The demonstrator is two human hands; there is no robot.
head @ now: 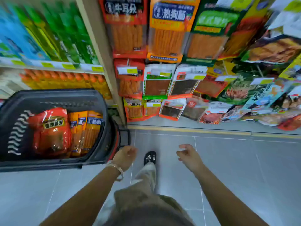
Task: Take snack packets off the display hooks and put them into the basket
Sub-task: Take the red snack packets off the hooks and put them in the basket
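A dark plastic basket [53, 97] stands on the floor at the left. Inside it lie a red snack packet [50, 131] and several orange stick-snack packets [88, 131]. Rows of snack packets hang on the display hooks ahead, among them a red packet [127, 28] and an orange packet [169, 30] at the top. My left hand [125, 156] hangs just right of the basket's rim, fingers loosely curled, holding nothing. My right hand [189, 154] hovers over the floor with its fingers relaxed and empty, well below the hanging packets.
A beige upright post [101, 51] separates the hook display from shelves of green and blue boxes [48, 30] and orange bottles [65, 77]. Grey tiled floor [236, 160] lies below. My leg and a black shoe [149, 158] show between my hands.
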